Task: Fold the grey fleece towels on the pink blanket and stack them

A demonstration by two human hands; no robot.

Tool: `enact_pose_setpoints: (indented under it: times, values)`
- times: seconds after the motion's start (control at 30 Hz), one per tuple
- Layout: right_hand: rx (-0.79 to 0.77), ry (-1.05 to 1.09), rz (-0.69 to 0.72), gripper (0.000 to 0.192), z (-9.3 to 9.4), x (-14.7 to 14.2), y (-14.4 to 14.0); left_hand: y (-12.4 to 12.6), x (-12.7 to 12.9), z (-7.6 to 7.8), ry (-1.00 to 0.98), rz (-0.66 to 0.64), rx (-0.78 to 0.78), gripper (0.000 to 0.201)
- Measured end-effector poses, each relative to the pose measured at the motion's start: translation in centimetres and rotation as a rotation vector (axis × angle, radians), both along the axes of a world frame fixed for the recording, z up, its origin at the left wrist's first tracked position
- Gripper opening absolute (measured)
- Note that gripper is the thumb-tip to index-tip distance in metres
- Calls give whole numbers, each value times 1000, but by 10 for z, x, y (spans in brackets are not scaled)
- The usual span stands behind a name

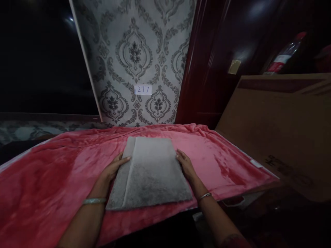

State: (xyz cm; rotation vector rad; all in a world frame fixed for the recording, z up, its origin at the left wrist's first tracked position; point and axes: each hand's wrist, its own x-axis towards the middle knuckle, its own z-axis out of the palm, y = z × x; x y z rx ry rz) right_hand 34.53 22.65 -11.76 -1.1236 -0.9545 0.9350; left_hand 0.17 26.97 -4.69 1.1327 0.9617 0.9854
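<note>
A flat grey rectangular piece with a soft, plush-like surface (155,168) is in front of me over the pink blanket; a raised seam runs down near its left side. I cannot tell its exact kind. My left hand (116,166) grips its left edge, thumb on the top face and the other fingers mostly hidden beside or under it. On the opposite side, my right hand (185,163) holds the right edge with bent fingers. The near edge of the grey piece reaches close to the front of the blanket.
A pink plush blanket (207,162) covers the table, rumpled at the back. To the right stands a large cardboard box (274,131) with a red-capped bottle (283,57) behind its top edge. A dark screen (46,58) is at left; a paper label (143,90) marks the wall.
</note>
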Motion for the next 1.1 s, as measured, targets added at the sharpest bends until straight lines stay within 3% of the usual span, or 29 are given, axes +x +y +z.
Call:
enact_pose_setpoints:
  times: [0.23,0.4,0.57,0.87,0.93,1.1]
  values:
    - [-48,60,87,87,6,-3,-5,0,0,-3,26,51,-36,83]
    - [-10,-107,146,95,4,-7,-1,2,2,-4,51,-11,-3,82]
    - [51,-264,127,95,2,-7,3,2,9,-9,-10,50,77,94]
    - [138,-232,208,88,57,-17,15,-8,-8,10,-129,227,112,85]
    - [128,-229,213,91,54,-20,23,-8,-14,10,-154,280,77,80]
    - [-79,-208,218,92,20,-21,24,-26,-24,-6,-102,289,-95,67]
